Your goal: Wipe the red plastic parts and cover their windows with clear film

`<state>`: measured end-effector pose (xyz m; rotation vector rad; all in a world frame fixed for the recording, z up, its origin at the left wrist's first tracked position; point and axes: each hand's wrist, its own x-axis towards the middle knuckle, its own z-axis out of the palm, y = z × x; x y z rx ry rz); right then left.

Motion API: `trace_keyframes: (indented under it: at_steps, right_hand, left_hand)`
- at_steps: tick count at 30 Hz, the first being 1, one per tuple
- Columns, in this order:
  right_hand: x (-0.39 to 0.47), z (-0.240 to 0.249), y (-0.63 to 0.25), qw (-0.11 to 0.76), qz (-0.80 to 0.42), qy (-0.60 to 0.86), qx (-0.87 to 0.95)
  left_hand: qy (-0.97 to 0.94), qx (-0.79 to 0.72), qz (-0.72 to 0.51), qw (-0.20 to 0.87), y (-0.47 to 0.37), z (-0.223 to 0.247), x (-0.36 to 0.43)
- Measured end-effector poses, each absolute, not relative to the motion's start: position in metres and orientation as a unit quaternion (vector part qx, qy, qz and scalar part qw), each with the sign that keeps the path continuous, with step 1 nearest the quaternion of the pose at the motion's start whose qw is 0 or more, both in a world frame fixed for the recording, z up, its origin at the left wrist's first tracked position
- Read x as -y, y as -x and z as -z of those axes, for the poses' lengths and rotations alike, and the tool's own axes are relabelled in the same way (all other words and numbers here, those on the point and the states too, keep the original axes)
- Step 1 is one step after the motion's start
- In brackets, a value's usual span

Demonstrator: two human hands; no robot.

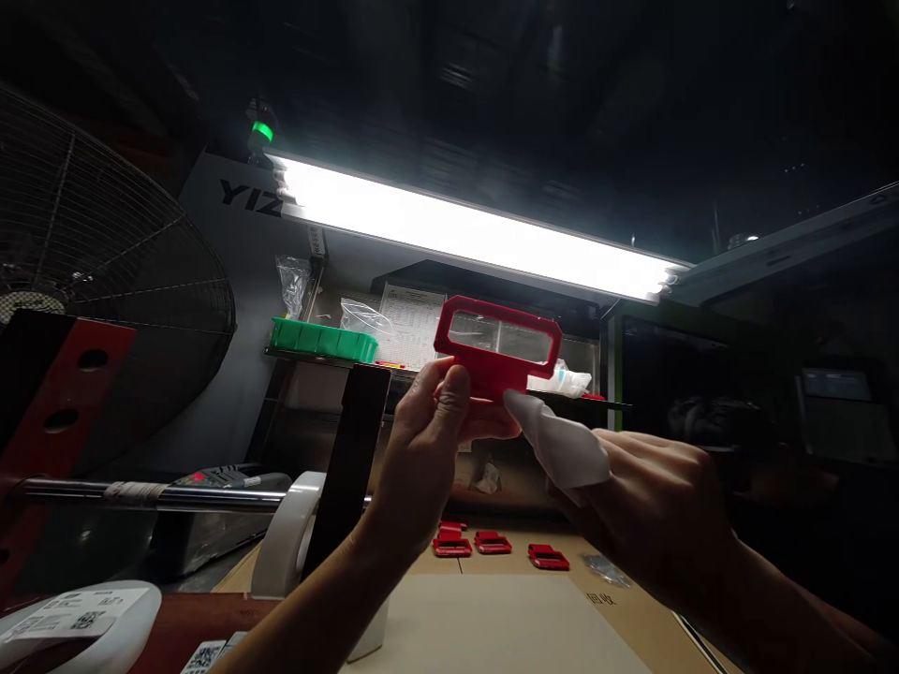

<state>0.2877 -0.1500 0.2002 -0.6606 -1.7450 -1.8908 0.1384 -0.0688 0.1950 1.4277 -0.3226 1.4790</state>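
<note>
A red plastic part (497,367) with a long rectangular opening is raised in front of the lit shelf. My left hand (430,440) grips its lower left side, thumb in front and fingers behind. A folded white cloth (562,440) is held by my right hand (653,487), and the cloth's tip touches the lower right of the part. Several similar red parts (493,542) lie on the cardboard-covered table (562,618) below.
A tube lamp (464,229) hangs overhead. On the shelf sits a green tray (324,340) beside plastic bags. To the left are a large fan (105,253), a metal bar (189,496) with a white roll (287,538), and a black upright (347,459).
</note>
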Motion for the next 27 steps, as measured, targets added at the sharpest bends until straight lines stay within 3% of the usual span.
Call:
trace_keyframes:
  at_steps: [27]
  right_hand:
    - [0.153,-0.208,-0.305,0.27,0.716,0.279,0.579]
  left_hand:
    - [-0.579,0.127,-0.635,0.495,-0.134,-0.19,0.065]
